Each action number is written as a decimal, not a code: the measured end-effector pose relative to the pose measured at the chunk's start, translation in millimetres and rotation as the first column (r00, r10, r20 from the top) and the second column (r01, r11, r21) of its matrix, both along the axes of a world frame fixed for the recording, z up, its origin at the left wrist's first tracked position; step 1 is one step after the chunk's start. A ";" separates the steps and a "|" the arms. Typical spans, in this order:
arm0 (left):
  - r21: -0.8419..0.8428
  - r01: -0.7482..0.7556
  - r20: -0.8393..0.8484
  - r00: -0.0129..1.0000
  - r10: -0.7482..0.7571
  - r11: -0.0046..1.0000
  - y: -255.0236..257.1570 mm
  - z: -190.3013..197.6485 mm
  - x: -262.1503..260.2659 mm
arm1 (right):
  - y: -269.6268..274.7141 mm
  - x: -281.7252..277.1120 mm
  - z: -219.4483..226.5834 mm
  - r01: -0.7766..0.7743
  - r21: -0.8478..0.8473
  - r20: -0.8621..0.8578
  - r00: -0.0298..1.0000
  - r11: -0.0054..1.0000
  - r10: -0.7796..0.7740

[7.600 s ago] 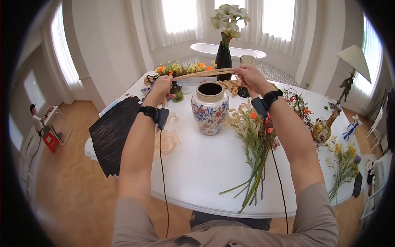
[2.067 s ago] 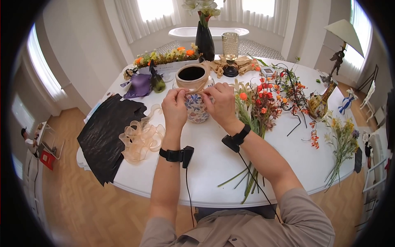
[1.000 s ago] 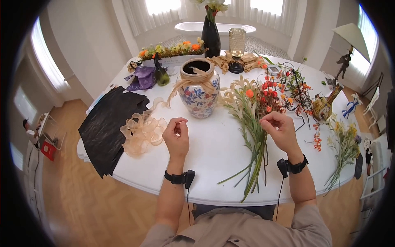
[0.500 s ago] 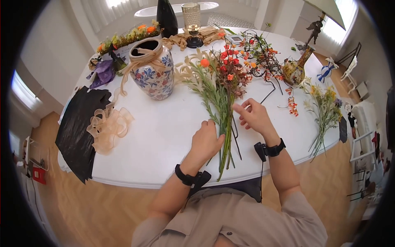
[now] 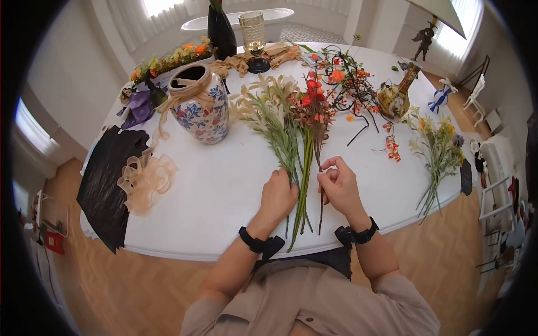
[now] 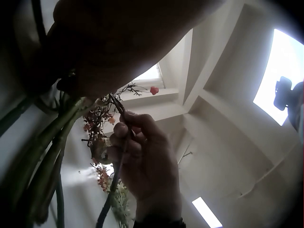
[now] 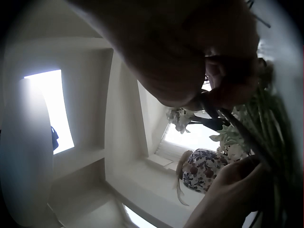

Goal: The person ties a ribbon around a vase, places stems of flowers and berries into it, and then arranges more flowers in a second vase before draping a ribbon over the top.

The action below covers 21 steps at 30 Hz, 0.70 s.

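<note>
My right hand (image 5: pixel 342 189) pinches a thin dark brown stem (image 6: pixel 114 183) between thumb and fingers. That stem runs up to red blossoms and brownish leaves (image 5: pixel 317 109), just right of the other flowers. My left hand (image 5: pixel 277 197) curls round green flower stems (image 5: pixel 305 185) at the table's near side; its fingertips are partly hidden. White lilies with green leaves (image 5: pixel 277 126) fan out beyond it. A blue-and-red floral ceramic vase (image 5: pixel 203 122) stands upright to the left, beige raffia (image 5: pixel 196 92) tied round its neck.
Left lie black wrapping sheets (image 5: pixel 106 187) and a sheer peach ribbon (image 5: pixel 147 182). Behind stand a glass goblet (image 5: pixel 252 31) and a dark vase (image 5: pixel 222 33). Berry branches (image 5: pixel 353 84), a patterned bottle (image 5: pixel 397 98) and a yellow-flowered bunch (image 5: pixel 437 148) occupy the right side.
Earlier both hands stretched the raffia and tied it round the vase's neck. They then let go and moved right to the flowers. The brown stem is now pinched and separated from the green ones.
</note>
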<state>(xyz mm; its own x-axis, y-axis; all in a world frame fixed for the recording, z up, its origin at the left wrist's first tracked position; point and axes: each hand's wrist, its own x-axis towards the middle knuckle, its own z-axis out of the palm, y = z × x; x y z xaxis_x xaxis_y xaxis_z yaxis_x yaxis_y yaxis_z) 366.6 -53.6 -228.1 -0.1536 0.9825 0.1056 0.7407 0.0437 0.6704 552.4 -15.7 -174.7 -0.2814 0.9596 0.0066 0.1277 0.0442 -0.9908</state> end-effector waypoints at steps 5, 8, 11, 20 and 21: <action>-0.072 -0.065 0.071 0.995 0.070 0.995 -0.1 20.3 19.5 | -8.0 -6.2 -46.1 -0.104 0.412 0.373 0.925 0.905 -0.064; -0.087 -0.075 0.061 0.995 0.080 0.993 1.9 21.5 26.1 | -12.9 -13.7 -47.4 -0.032 0.508 0.393 0.897 0.861 -0.199; -0.081 -0.035 0.251 0.967 0.054 0.996 10.8 14.0 17.9 | -17.9 -18.0 -47.8 -0.064 0.609 0.345 0.919 0.791 -0.191; -0.136 0.079 0.575 0.818 0.014 0.988 19.8 -6.4 -20.0 | 20.7 14.7 -25.1 -0.034 -0.066 -0.075 0.997 0.997 0.029; -0.137 0.066 0.564 0.825 0.023 0.988 18.2 -4.9 -18.8 | 21.1 17.4 -24.1 -0.011 -0.042 -0.127 0.992 0.999 0.005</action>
<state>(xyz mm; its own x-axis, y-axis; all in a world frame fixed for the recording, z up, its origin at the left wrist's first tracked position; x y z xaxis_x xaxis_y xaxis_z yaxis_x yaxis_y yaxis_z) 347.8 -35.4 -233.0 -0.1207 0.9834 -0.1357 0.2380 0.1614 0.9578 569.8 5.4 -198.9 -0.2887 0.9574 0.0017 0.0004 0.0019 -1.0000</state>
